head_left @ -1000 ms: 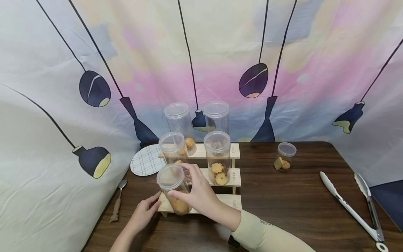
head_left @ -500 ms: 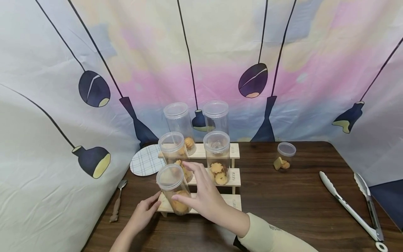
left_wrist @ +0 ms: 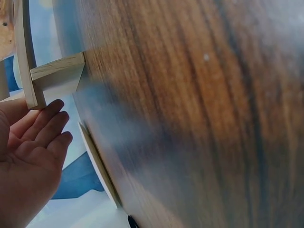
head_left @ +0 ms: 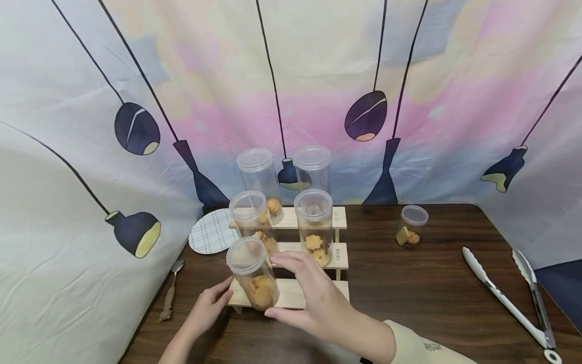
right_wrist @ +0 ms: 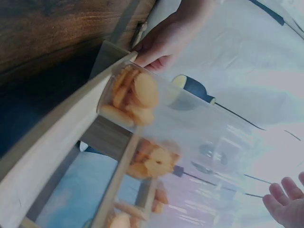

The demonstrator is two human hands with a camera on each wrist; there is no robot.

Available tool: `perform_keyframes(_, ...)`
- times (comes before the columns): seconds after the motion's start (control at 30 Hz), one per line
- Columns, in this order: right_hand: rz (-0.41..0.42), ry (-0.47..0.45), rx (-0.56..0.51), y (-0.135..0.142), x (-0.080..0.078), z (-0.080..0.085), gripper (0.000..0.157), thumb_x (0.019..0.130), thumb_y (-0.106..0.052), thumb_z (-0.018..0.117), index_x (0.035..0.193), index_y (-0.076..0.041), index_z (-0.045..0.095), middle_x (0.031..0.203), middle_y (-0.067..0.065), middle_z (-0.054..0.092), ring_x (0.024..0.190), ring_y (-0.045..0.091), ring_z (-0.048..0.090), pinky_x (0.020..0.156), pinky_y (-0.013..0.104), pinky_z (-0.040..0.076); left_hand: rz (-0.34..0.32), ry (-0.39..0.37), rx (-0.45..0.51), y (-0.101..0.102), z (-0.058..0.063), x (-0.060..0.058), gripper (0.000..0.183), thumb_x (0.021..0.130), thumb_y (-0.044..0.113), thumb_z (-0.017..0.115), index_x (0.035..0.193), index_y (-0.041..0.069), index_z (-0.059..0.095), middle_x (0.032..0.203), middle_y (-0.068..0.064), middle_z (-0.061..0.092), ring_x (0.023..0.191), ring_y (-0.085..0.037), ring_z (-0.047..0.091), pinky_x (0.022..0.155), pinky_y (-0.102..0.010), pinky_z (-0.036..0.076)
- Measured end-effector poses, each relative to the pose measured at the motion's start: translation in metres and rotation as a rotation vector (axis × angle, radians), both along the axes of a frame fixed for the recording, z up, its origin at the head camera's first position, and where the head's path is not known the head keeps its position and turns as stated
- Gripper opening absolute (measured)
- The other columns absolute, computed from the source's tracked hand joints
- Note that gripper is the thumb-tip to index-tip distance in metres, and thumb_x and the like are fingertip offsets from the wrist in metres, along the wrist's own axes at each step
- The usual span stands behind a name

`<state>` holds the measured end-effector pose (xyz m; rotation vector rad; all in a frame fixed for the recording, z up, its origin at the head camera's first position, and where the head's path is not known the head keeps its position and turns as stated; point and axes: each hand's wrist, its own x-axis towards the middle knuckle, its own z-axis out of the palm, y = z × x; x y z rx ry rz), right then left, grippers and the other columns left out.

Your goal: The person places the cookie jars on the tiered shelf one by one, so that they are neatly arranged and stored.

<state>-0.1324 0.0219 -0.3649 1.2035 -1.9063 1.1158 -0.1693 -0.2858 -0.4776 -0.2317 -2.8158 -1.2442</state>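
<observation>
A clear lidded jar of cookies stands on the lowest step of a three-tier wooden display stand, at its left end. My right hand is just to the right of this jar, fingers and thumb spread apart, holding nothing; in the right wrist view a gap shows between the fingers and the jar. At the stand's left end my left hand pinches the edge of the lowest step. In the left wrist view its fingers lie under the board's end.
Several more lidded jars stand on the upper steps, one holding flower-shaped cookies. A small jar is at the back right, tongs at the far right. On the left are a spoon and a checked oval mat.
My right hand has let go of the front jar and drawn away to the right and toward me. The jar stays on the lowest step. My left hand has not moved.
</observation>
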Motion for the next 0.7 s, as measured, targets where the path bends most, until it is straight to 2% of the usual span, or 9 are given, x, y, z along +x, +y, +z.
perform_keyframes(0.2,0.002,0.019,-0.072,0.021,0.001,0.005,0.06,0.087,-0.031,0.073,0.13,0.004,0.049,0.128,0.014,0.051,0.118,0.026,0.05,0.101,0.032,0.04,-0.005,-0.002,-0.006,0.0,0.001,0.0,0.041,0.098,0.017,0.058,0.133,-0.004,0.055,0.129,-0.018,0.057,0.118,-0.032,0.053,0.098,-0.049,0.041)
perform_keyframes(0.43,-0.073,0.012,-0.204,0.048,-0.003,0.008,0.054,0.091,-0.03,0.069,0.124,0.009,0.053,0.121,0.016,0.056,0.108,0.027,0.054,0.094,0.026,0.044,-0.014,0.017,-0.012,-0.001,0.0,0.001,0.04,0.098,0.017,0.059,0.131,-0.005,0.056,0.128,-0.019,0.058,0.116,-0.032,0.055,0.097,-0.05,0.042)
perform_keyframes(0.57,-0.143,-0.01,-0.238,0.068,-0.011,0.004,0.053,0.091,-0.031,0.068,0.124,0.009,0.054,0.12,0.018,0.056,0.108,0.026,0.055,0.091,0.025,0.046,-0.006,0.018,-0.013,-0.001,-0.001,0.001,0.04,0.098,0.017,0.059,0.132,-0.004,0.056,0.128,-0.018,0.058,0.117,-0.032,0.054,0.097,-0.05,0.042)
perform_keyframes(0.7,-0.243,-0.06,-0.223,0.09,-0.02,-0.003,0.051,0.09,-0.027,0.069,0.127,0.004,0.054,0.123,0.015,0.056,0.109,0.025,0.054,0.089,0.024,0.047,0.0,0.005,-0.017,-0.001,-0.001,0.0,0.041,0.098,0.017,0.059,0.132,-0.004,0.056,0.129,-0.018,0.057,0.118,-0.032,0.053,0.098,-0.05,0.041)
